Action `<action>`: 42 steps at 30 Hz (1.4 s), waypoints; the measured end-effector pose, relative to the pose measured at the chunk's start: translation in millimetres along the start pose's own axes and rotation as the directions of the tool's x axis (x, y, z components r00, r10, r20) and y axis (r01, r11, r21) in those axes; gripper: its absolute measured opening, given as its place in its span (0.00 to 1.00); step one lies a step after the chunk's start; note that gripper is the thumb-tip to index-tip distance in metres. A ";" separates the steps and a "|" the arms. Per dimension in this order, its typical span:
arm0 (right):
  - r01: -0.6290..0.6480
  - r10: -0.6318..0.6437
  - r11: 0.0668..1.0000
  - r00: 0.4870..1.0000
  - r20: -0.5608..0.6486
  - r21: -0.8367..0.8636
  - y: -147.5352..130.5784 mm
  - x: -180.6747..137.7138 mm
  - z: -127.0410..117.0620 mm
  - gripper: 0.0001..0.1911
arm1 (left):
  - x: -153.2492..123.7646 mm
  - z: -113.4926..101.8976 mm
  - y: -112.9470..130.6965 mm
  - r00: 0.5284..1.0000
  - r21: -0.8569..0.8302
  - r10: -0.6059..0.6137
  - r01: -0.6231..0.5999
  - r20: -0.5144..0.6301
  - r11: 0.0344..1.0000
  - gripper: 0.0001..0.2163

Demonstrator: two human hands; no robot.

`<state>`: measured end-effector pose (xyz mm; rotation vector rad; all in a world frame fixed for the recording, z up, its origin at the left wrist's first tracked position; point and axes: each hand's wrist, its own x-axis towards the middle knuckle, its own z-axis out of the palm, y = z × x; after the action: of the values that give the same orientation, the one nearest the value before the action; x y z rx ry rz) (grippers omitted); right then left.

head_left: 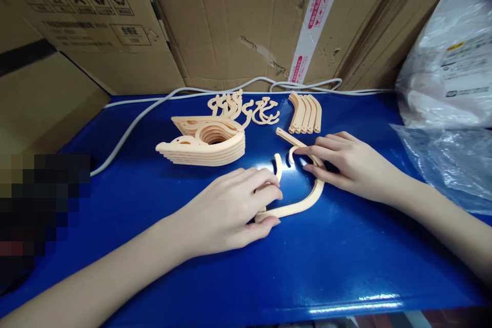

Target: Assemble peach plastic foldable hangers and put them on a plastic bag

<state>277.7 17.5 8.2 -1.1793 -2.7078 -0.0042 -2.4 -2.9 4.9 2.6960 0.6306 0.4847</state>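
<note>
A beige plastic folding hanger lies between my hands on the blue tabletop. My left hand is closed around its near left end, with thumb below and fingers above. A short curved piece sticks up past those fingers. My right hand pinches the hanger's right part, beside a small hook. A straight arm runs away toward the back from there. The joints under my fingers are partly hidden.
Behind my left hand sits a stack of beige hanger frames. Several loose hooks and several curved arms lie farther back. A white cable runs before cardboard boxes. Clear plastic bags stand at right.
</note>
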 end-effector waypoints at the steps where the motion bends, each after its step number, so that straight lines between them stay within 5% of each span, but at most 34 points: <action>1: 0.002 -0.002 1.000 1.000 0.003 0.000 -0.1 -0.1 0.1 0.18 | 0.3 -0.1 0.2 1.000 -0.001 0.007 -0.007 0.003 1.000 0.07; 26: -0.075 0.075 0.997 0.997 -0.025 0.002 -5.0 0.1 2.6 0.19 | 0.6 0.7 3.8 0.996 0.018 0.083 -0.084 0.029 0.996 0.10; 42: 0.009 -0.009 1.000 1.000 -0.001 0.003 -8.7 0.8 4.3 0.17 | 1.6 4.4 2.1 0.989 0.063 0.148 -0.148 0.004 0.987 0.13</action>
<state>270.1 12.4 4.7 -1.1664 -2.7107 -0.0019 1.4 -5.0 2.1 2.8161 0.4549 0.5110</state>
